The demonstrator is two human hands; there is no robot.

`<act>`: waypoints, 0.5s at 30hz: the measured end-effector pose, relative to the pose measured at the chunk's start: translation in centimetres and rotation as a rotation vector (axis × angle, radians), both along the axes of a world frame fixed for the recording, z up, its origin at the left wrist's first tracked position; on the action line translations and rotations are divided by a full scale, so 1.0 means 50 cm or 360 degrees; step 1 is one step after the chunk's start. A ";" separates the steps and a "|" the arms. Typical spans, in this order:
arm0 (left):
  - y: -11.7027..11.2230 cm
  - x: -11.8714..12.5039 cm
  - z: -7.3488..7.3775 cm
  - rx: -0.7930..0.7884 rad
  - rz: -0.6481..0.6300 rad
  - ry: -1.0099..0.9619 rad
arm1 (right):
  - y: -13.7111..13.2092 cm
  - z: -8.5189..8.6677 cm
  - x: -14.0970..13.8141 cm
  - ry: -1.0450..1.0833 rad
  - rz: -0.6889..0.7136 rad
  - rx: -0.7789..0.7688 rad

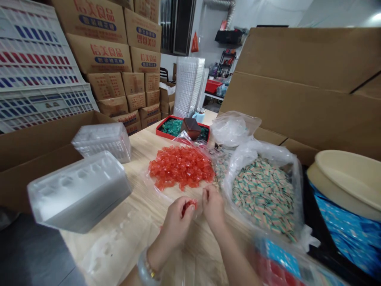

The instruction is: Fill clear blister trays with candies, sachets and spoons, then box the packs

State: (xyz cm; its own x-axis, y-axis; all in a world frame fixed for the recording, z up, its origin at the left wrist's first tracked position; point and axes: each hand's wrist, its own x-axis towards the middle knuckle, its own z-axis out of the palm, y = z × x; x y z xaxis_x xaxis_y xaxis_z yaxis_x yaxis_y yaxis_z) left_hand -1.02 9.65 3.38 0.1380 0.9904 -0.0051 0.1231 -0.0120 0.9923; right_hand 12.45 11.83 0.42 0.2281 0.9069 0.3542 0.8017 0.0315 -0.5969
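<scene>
My left hand (178,216), with a pale bangle (146,268) and a thin gold-coloured bracelet at its wrist, is curled around small translucent red pieces (189,205). My right hand (213,207) is beside it with its fingertips pressed together; what they hold, if anything, is too small to make out. Just beyond both hands lies a heap of shiny red pieces (183,167) on a clear plastic sheet. Right of the hands, an open clear bag (264,194) is full of small flat pieces patterned in green and beige.
Stacked clear plastic trays (80,190) stand at the left, near an open carton (44,147). A red tray (166,136) holds green pieces and a brown box (190,128). A tall stack of clear trays (189,87) rises behind. A cream basin (348,182) sits right.
</scene>
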 end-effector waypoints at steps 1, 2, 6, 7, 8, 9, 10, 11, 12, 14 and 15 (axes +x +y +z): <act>0.002 -0.009 0.003 -0.0043 0.0007 -0.0054 | 0.008 -0.007 0.011 0.0021 0.0015 -0.0021; 0.005 -0.019 0.005 -0.0107 0.0031 -0.0121 | 0.015 -0.015 0.020 0.0049 0.0079 -0.0054; 0.028 -0.048 0.001 -0.0442 0.0082 -0.0424 | 0.014 -0.038 0.029 0.0058 0.0363 -0.0187; 0.032 -0.050 -0.003 -0.0499 0.0080 -0.0485 | 0.010 -0.040 0.024 0.0000 0.0398 -0.0208; 0.035 -0.050 -0.006 -0.0542 0.0083 -0.0532 | 0.005 -0.041 0.018 -0.0089 0.0424 -0.0225; 0.037 -0.048 -0.010 -0.0572 0.0089 -0.0564 | 0.000 -0.041 0.010 -0.0202 0.0444 -0.0242; 0.038 -0.045 -0.014 -0.0590 0.0106 -0.0582 | -0.003 -0.040 0.002 -0.0332 0.0452 -0.0257; 0.038 -0.041 -0.018 -0.0596 0.0125 -0.0586 | -0.005 -0.040 -0.006 -0.0462 0.0446 -0.0269; 0.037 -0.037 -0.020 -0.0593 0.0129 -0.0581 | -0.006 -0.041 -0.013 -0.0577 0.0431 -0.0277; 0.037 -0.031 -0.022 -0.0574 0.0105 -0.0568 | -0.005 -0.046 -0.024 -0.0745 0.0371 -0.0278; 0.038 -0.030 -0.022 -0.0573 0.0092 -0.0568 | -0.003 -0.049 -0.027 -0.0787 0.0329 -0.0264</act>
State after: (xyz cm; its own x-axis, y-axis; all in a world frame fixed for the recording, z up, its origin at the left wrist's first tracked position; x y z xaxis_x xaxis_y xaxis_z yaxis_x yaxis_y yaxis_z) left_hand -2.50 11.53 2.30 0.1382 0.9407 -0.3099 -0.2341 0.3351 0.9127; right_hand 11.10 11.70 -2.01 -0.1173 0.9678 0.2227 0.9745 0.1554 -0.1617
